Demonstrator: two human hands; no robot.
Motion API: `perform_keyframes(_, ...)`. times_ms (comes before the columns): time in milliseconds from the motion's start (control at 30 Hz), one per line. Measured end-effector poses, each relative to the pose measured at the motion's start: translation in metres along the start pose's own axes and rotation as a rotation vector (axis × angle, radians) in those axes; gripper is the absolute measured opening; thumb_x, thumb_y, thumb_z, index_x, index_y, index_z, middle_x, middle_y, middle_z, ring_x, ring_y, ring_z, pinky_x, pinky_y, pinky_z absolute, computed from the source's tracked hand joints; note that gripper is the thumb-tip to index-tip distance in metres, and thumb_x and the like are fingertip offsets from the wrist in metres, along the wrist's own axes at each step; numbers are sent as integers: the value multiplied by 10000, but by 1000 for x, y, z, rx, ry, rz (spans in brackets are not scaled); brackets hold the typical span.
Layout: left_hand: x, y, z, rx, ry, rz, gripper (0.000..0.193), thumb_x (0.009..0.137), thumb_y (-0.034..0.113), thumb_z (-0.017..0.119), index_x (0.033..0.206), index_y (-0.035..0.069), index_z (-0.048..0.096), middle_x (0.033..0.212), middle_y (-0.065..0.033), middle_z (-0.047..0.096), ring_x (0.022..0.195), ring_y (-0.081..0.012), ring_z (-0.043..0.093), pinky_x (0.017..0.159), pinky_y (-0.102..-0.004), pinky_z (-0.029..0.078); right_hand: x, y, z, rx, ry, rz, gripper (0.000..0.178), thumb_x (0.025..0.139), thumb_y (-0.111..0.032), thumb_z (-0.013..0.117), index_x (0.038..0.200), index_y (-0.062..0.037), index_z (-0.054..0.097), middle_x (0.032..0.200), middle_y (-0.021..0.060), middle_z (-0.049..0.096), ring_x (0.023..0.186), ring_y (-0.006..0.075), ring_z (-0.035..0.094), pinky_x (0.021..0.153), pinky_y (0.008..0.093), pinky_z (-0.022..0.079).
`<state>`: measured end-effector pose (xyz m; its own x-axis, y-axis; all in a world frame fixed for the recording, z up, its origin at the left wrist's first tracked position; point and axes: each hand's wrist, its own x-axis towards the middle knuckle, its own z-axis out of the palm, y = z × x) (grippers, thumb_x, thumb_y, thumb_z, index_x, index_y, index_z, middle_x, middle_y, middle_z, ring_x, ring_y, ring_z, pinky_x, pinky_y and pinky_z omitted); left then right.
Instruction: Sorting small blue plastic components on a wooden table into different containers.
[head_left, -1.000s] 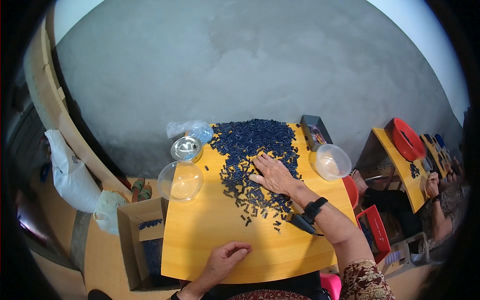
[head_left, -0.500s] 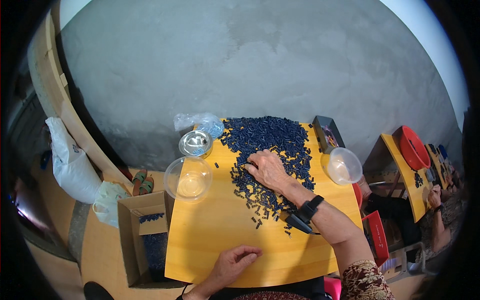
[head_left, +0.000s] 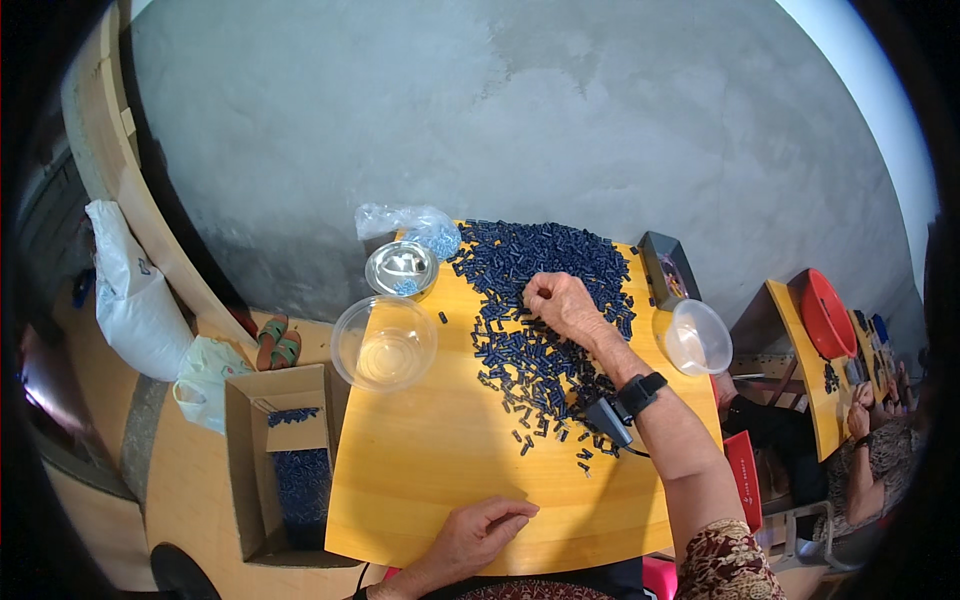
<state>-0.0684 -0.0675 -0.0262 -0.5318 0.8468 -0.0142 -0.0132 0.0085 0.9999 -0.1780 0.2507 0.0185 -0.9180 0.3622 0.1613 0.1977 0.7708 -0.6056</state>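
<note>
**Right hand pinched in the heap of dark blue pieces**

Head view: the right hand [head_left: 562, 305] rests on the heap of small dark blue pieces [head_left: 545, 300] that covers the far right part of the yellow wooden table [head_left: 440, 470]. Its fingers [head_left: 537, 292] are curled in narrow, tips drawn together on the heap; whether a piece sits between them cannot be told. The pieces look like short, hard, blocky bits, matte and dark, thick under the hand and thinning to loose strays toward the near edge. A black wristband [head_left: 641, 393] circles the right wrist, with a small dark device [head_left: 606, 420] lying on the table just beside it.

The left hand [head_left: 483, 532] lies flat on the smooth tabletop at the near edge, fingers loosely spread, holding nothing, well apart from the heap.

Left of the heap stand a large clear round bowl [head_left: 385, 343] and a smaller shiny bowl [head_left: 401, 270]; a crumpled clear plastic bag [head_left: 410, 224] lies behind them. A pale translucent bowl [head_left: 697, 337] sits at the table's right edge, and an open cardboard box [head_left: 285, 450] holding more dark pieces stands on the floor to the left
</note>
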Motion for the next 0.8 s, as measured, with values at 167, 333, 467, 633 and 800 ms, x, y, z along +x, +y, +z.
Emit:
perform_keyframes(167, 0, 4, -2, 70, -3, 30, 172, 940, 134, 634, 1071, 31, 682, 933, -101, 698, 818, -169, 668, 730, -283, 525, -2, -11, -14, -103, -111, -32, 82, 835, -92, 646, 877, -24, 660, 741, 88, 649, 688, 186, 628, 651, 347, 511)
perform_keyframes(333, 2, 6, -4, 102, -18, 29, 173, 941, 134, 631, 1072, 34, 682, 938, -102, 698, 819, -174, 668, 731, -287, 525, 0, -10, 3, -162, -44, -212, 55, 809, -106, 637, 813, -57, 661, 829, 162, 670, 813, 363, 649, 733, 457, 519)
perform_keyframes(467, 0, 6, -3, 86, -22, 26, 175, 940, 136, 629, 1074, 35, 682, 934, -103, 697, 818, -174, 666, 727, -290, 523, 0, -16, 18, -117, -21, -242, 52, 805, -91, 637, 783, -45, 644, 831, 162, 660, 835, 363, 645, 741, 467, 519)
perform_keyframes(633, 2, 7, -3, 106, -25, 31, 176, 937, 130, 632, 1078, 34, 679, 926, -104, 695, 802, -183, 665, 720, -290, 522, 0, -2, 33, -265, -10, -345, 66, 792, -99, 642, 767, -37, 642, 804, 164, 644, 823, 364, 637, 751, 467, 525)
perform_keyframes(800, 0, 11, -4, 131, -21, 50, 175, 937, 122, 629, 1079, 34, 679, 924, -110, 694, 802, -194, 671, 719, -291, 524, -6, -5, 29, -355, -15, -352, 80, 773, -94, 625, 767, -15, 637, 832, 163, 638, 874, 352, 625, 775, 470, 515)
